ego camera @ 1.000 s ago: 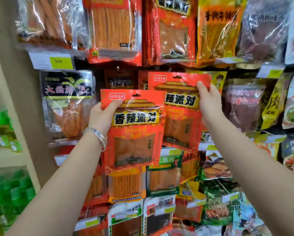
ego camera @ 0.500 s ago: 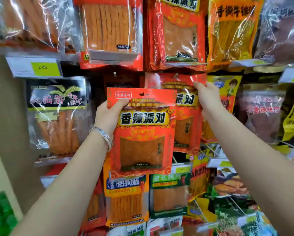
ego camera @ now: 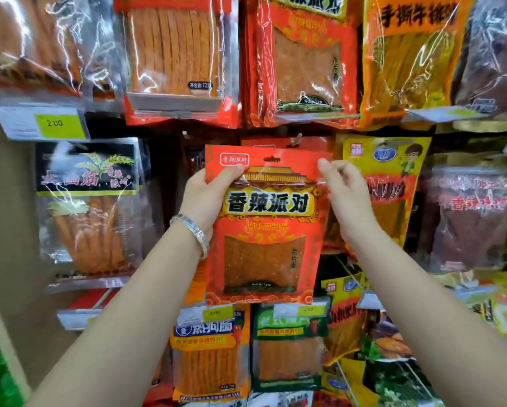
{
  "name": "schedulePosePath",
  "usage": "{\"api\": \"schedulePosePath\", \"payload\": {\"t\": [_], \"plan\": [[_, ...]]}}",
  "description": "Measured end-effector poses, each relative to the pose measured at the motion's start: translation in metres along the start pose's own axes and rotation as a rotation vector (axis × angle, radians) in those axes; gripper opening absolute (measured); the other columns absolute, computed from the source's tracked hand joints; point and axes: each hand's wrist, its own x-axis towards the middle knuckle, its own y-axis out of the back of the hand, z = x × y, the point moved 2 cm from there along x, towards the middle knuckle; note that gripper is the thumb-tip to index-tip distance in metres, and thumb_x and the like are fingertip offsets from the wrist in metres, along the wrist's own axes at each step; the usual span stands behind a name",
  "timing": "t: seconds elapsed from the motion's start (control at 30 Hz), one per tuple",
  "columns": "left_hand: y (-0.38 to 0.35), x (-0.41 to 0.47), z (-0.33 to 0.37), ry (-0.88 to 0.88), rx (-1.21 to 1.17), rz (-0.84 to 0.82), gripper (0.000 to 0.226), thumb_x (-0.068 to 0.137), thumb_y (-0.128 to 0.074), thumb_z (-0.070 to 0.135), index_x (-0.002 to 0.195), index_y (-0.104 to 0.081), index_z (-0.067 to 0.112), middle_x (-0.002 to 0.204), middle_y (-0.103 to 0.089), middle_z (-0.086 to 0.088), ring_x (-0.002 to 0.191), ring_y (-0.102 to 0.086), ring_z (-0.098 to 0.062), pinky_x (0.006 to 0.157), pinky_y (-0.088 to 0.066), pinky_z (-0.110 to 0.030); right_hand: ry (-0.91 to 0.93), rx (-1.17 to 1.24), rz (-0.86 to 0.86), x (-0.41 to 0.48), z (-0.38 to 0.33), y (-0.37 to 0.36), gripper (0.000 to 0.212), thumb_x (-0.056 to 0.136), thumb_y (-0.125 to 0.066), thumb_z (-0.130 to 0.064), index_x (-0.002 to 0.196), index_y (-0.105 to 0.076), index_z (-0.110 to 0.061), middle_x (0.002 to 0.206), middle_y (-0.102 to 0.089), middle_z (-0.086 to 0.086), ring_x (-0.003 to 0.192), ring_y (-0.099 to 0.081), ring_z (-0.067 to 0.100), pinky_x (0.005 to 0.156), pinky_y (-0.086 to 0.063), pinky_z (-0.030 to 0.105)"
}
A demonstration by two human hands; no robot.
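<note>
Fingers (ego camera: 233,173) of left hand (ego camera: 205,198) and right hand (ego camera: 346,198) pinch red 香辣派对 packet (ego camera: 264,254).

Our left hand (ego camera: 205,198) grips the packet (ego camera: 264,224) at its left edge, our right hand (ego camera: 346,195) its upper right edge. Behind the packet hangs a twin pack (ego camera: 287,142); left, a wheat-ear pack (ego camera: 90,207); right, a cartoon pack (ego camera: 390,183).

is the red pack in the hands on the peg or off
Off, it seems: left hand and right hand hold the red pack by its top, its hang slot empty below the peg.
</note>
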Motion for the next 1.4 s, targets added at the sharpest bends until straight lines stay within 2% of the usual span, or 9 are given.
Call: {"api": "schedulePosePath", "payload": {"t": [0.13, 0.27, 0.4, 0.67, 0.9, 1.07, 1.17, 1.3, 1.4], "plan": [[-0.018, -0.002, 0.002, -0.082, 0.081, 0.013, 0.003, 0.077, -0.074, 0.025, 0.079, -0.071, 0.026, 0.085, -0.074, 0.001, 0.077, -0.071, -0.016, 0.067, -0.056, -0.031, -0.067, 0.159, -0.062, 0.004, -0.003, -0.002, 0.015, 0.087, -0.065, -0.037, 0.098, -0.065, -0.026, 0.091, -0.073, -0.013, 0.087, -0.069, 0.004, 0.073, -0.053, 0.022], [-0.026, -0.005, 0.016, -0.396, 0.333, -0.028, 0.055, 0.084, -0.067, 0.012, 0.125, -0.039, 0.035, 0.121, -0.050, 0.015, 0.107, -0.053, 0.007, 0.091, -0.043, -0.011, 0.008, 0.167, 0.019, 0.014, -0.014, 0.011, 0.014, 0.087, -0.066, -0.034, 0.099, -0.065, -0.027, 0.097, -0.073, -0.009, 0.095, -0.068, 0.011, 0.085, -0.053, 0.033], [-0.033, -0.016, 0.020, -0.614, 0.633, -0.078, 0.068, 0.086, -0.056, 0.025, 0.142, -0.021, 0.039, 0.146, -0.023, 0.015, 0.134, -0.019, 0.005, 0.115, -0.019, -0.026, 0.080, 0.111, 0.019, 0.024, -0.027, 0.020, 0.005, 0.089, -0.064, -0.031, 0.094, -0.063, -0.030, 0.096, -0.072, -0.011, 0.093, -0.067, 0.007, 0.082, -0.052, 0.028], [-0.057, -0.018, 0.022, -0.584, 0.769, -0.138, 0.071, 0.086, -0.052, 0.028, 0.148, -0.017, 0.033, 0.158, -0.006, 0.004, 0.145, -0.003, -0.009, 0.118, -0.013, -0.046, 0.045, 0.009, 0.001, 0.044, -0.033, 0.016, 0.031, 0.089, -0.060, -0.035, 0.112, -0.063, -0.016, 0.110, -0.068, 0.001, 0.104, -0.062, 0.019, 0.097, -0.047, 0.044], [-0.059, -0.018, 0.014, -0.570, 0.725, -0.102, 0.075, 0.088, -0.057, 0.021, 0.147, -0.015, 0.041, 0.157, -0.010, 0.008, 0.134, -0.004, 0.011, 0.103, -0.007, -0.007, -0.012, -0.009, 0.022, 0.046, -0.014, 0.017, 0.011, 0.086, -0.064, -0.032, 0.083, -0.060, -0.022, 0.093, -0.067, 0.003, 0.090, -0.062, 0.021, 0.084, -0.048, 0.039], [-0.060, -0.017, 0.008, -0.580, 0.750, -0.113, 0.075, 0.088, -0.056, 0.014, 0.147, -0.016, 0.036, 0.158, -0.011, 0.002, 0.138, -0.004, 0.007, 0.097, -0.003, 0.007, 0.017, 0.029, -0.015, 0.039, -0.010, 0.017, 0.028, 0.087, -0.065, -0.036, 0.108, -0.064, -0.017, 0.115, -0.066, 0.006, 0.109, -0.060, 0.020, 0.100, -0.045, 0.044], [-0.061, -0.016, 0.007, -0.576, 0.768, -0.098, 0.074, 0.088, -0.055, 0.020, 0.145, -0.015, 0.041, 0.156, -0.012, 0.008, 0.133, -0.003, 0.013, 0.099, -0.005, 0.000, 0.107, 0.051, -0.052, 0.036, -0.014, 0.017, 0.004, 0.087, -0.064, -0.033, 0.088, -0.063, -0.030, 0.098, -0.070, -0.001, 0.092, -0.065, 0.017, 0.091, -0.050, 0.045], [-0.066, -0.019, 0.011, -0.637, 0.615, -0.063, 0.066, 0.084, -0.055, 0.015, 0.141, -0.025, 0.032, 0.141, -0.029, 0.018, 0.138, -0.023, -0.001, 0.116, -0.023, -0.028, 0.110, 0.167, -0.030, 0.040, -0.019, 0.018, 0.002, 0.086, -0.066, -0.031, 0.087, -0.065, -0.030, 0.095, -0.072, -0.006, 0.094, -0.067, 0.016, 0.092, -0.051, 0.044], [-0.068, -0.019, 0.012, -0.648, 0.552, -0.069, 0.068, 0.084, -0.054, 0.012, 0.141, -0.023, 0.032, 0.140, -0.029, 0.024, 0.138, -0.028, -0.005, 0.116, -0.026, -0.037, 0.060, 0.192, 0.003, 0.045, -0.020, 0.015, 0.004, 0.085, -0.065, -0.029, 0.082, -0.063, -0.030, 0.091, -0.070, -0.008, 0.093, -0.066, 0.015, 0.089, -0.052, 0.040]]}}
